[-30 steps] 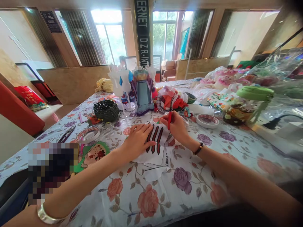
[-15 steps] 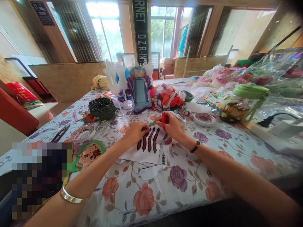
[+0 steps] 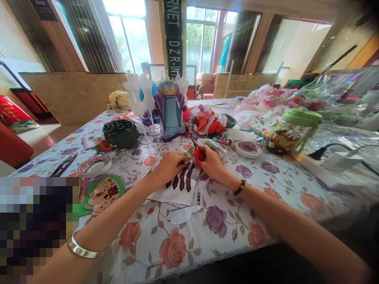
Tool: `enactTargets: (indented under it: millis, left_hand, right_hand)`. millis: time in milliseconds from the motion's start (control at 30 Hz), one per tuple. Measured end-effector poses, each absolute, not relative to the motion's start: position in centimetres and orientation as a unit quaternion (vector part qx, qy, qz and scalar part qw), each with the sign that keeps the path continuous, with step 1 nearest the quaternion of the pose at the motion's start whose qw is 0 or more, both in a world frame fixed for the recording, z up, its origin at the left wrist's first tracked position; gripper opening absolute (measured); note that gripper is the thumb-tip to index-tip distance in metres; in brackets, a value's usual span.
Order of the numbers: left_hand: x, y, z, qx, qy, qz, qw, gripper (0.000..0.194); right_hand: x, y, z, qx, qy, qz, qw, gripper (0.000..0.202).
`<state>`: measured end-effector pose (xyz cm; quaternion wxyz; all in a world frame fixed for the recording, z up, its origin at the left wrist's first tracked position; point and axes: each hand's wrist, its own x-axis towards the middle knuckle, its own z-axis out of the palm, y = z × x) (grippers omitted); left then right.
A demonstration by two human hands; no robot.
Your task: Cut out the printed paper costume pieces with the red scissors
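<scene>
My right hand (image 3: pixel 211 165) grips red-handled scissors (image 3: pixel 199 155), their dark blades pointing up and away from me. Close on its left, my left hand (image 3: pixel 170 167) pinches the top of a white printed cloth (image 3: pixel 177 194). Dark, red-centred pointed strips run down this cloth, and its right side carries black characters. A small green and orange scrap (image 3: pixel 188 153) shows between the two hands; whether the left fingers hold it too is unclear. Another white cut piece (image 3: pixel 182 215) with a curved edge lies just below the cloth.
On the left are a dark woven basket (image 3: pixel 121 134), a tape roll (image 3: pixel 94 165), thread snips (image 3: pixel 64 165) and a green-edged printed piece (image 3: pixel 106 191). Small mannequins, one in a blue-purple dress (image 3: pixel 172 112), stand behind. Rightward are another tape roll (image 3: pixel 248 149) and a green-lidded jar (image 3: pixel 286 134).
The scissors have tilted leftward and the right hand has turned with them, close to the left fingers. The whole view has shifted slightly, moving the table's things left in the picture.
</scene>
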<state>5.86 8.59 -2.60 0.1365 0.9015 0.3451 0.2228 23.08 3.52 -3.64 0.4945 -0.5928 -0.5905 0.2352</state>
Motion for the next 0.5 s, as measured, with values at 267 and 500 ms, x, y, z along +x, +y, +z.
enactTargets:
  millis: [267, 500]
  left_hand:
    - [3.3, 6.4, -1.4, 0.790, 0.461, 0.369, 0.165, 0.021]
    - [0.8, 4.1, -0.5, 0.707, 0.493, 0.471, 0.187, 0.025]
  right_hand:
    - [22.6, 2.7, -4.6, -0.549, -0.577, 0.331, 0.506, 0.028]
    - [21.3, 1.5, -5.2, -0.446, -0.612, 0.455, 0.468, 0.041]
